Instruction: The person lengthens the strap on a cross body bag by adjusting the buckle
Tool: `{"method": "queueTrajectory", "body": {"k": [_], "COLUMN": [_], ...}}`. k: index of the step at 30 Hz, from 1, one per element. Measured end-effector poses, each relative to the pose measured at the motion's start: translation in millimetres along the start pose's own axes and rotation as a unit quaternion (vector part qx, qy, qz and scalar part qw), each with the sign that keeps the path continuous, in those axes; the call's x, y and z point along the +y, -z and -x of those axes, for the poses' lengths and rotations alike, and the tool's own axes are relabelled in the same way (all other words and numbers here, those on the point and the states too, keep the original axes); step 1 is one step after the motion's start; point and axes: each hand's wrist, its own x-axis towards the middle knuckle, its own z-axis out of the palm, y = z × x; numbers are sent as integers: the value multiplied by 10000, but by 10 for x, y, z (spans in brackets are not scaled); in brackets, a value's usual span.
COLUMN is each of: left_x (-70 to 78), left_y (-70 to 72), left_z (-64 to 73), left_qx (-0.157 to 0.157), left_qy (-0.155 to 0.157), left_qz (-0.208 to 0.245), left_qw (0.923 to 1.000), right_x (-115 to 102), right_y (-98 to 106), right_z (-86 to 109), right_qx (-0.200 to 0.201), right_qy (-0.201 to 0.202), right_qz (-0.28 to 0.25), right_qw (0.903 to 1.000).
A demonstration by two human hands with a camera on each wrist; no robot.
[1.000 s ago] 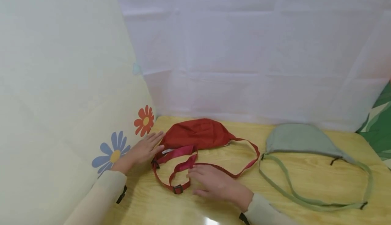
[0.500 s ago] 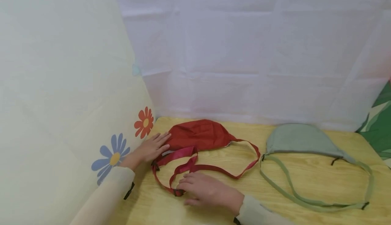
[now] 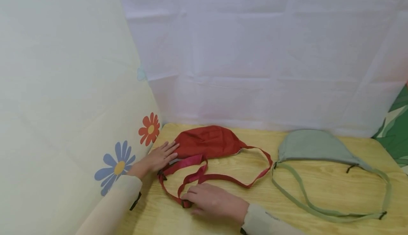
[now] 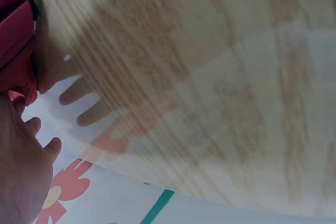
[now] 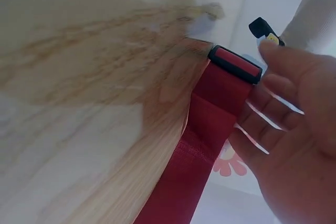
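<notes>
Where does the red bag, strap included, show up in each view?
Head: red bag just below centre, strap looped lower down.
Left wrist: red bag cropped at the upper left edge.
Right wrist: only the strap, rising from bottom centre toward upper right.
Shared landmark: wooden table.

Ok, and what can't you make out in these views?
Right wrist view: some fingertips of the right hand, hidden behind the red strap; grip unclear.
Head view: part of the red bag, under the left hand.
Left wrist view: most of the red bag, cut off by the left edge.
</notes>
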Motion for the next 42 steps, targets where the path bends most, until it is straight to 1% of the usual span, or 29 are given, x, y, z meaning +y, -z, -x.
{"method": "queueTrajectory", "body": {"k": [3, 8, 13, 18, 20, 22, 25, 27, 31, 33, 37, 40, 42], "left_x": [4, 58, 74, 82, 78, 81, 83, 86, 74, 67, 64, 67, 67], "left_y": [-20, 7, 7, 2, -2, 0, 1, 3, -1, -6, -12, -11, -8], "left_z": [6, 25, 20, 21, 20, 27, 21, 23, 13, 6, 0, 9, 13], "left_qx": [-107, -261, -325, -358, -382, -359, -370, -334, -342, -365, -394, -395, -406], "left_qy": [66, 186, 221, 276, 313, 274, 303, 251, 267, 276, 304, 351, 383], "left_qz": [44, 76, 49, 2, -8, 3, 42, 34, 6, -1, -8, -13, -22], "left_qw": [9999, 9995, 9992, 9990, 9988, 9990, 9988, 9991, 9991, 9990, 9988, 9986, 9984], "right_x": [-8, -20, 3, 27, 32, 37, 52, 65, 87, 95, 106, 105, 106], "right_y": [-1, -17, -16, 29, 50, 65, 85, 95, 149, 184, 228, 247, 262], "right_z": [-30, -101, -164, -151, -141, -135, -131, -133, -139, -133, -123, -121, -116], "right_qx": [-15, -53, -74, -113, -123, -150, -162, -106, 54, 72, 113, 325, 540], "right_qy": [-160, -516, -776, -898, -966, -1037, -1132, -1185, -1258, -1263, -1159, -1017, -866], "right_qz": [-9, 19, -56, -399, -682, -859, -1005, -1100, -1346, -1329, -1064, -751, -394], "right_qw": [9999, 9987, 9969, 9951, 9929, 9908, 9883, 9868, 9829, 9830, 9875, 9914, 9940]}}
